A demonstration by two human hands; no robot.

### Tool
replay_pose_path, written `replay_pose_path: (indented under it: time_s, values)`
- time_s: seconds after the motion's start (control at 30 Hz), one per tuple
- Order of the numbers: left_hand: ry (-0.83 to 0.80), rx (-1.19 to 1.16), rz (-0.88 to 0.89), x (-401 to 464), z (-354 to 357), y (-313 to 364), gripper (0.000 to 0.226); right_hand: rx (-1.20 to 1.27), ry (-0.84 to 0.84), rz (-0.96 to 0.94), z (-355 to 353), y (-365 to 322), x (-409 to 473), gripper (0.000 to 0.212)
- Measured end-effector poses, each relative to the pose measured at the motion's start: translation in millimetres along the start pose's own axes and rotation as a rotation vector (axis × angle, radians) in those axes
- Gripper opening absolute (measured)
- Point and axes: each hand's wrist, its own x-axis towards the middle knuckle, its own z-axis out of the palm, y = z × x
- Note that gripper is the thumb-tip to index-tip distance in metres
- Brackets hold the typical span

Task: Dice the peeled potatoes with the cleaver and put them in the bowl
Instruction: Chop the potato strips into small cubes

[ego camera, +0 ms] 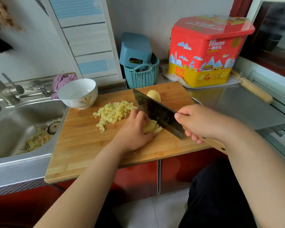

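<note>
On the bamboo cutting board point(82, 145) my left hand point(135, 129) grips a partly sliced peeled potato point(150, 126) with curled fingers. My right hand point(202, 122) holds the wooden handle of the dark cleaver point(156, 111), whose blade rests against the potato's cut end. A pile of potato dice point(113, 112) lies on the board to the left of my hands. A second peeled potato point(154, 95) sits at the board's far side, behind the blade. The white bowl point(78, 93) stands at the board's far left corner and looks empty.
A steel sink point(15, 129) with vegetable peelings lies left of the board, a faucet point(2, 91) behind it. A teal basket point(141, 74) and a red and yellow cookie tin point(204, 51) stand at the back. A wooden rolling pin point(252, 88) lies on the steel counter at right.
</note>
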Motion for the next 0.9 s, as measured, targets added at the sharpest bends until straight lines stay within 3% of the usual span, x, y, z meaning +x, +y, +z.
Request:
replay_pose_path:
  time_s: [0.4, 0.7, 0.83, 0.9]
  values:
    - [0.172, 0.098, -0.111, -9.4, 16.3, 13.8, 0.042, -0.027, -0.064, -0.023, -3.1, -3.7, 3.1, 0.038]
    - [0.161, 0.014, 0.014, -7.3, 13.8, 1.3, 0.035, 0.017, -0.057, -0.006, -8.1, 3.9, 1.9, 0.035]
    - [0.213, 0.075, 0.096, -6.9, 18.9, -1.6, 0.024, -0.004, -0.017, -0.05, -15.3, 1.6, -7.3, 0.013]
    - [0.211, 0.109, 0.105, -5.9, 20.8, -2.6, 0.023, -0.056, -0.011, -0.047, -16.5, 0.4, -8.7, 0.029]
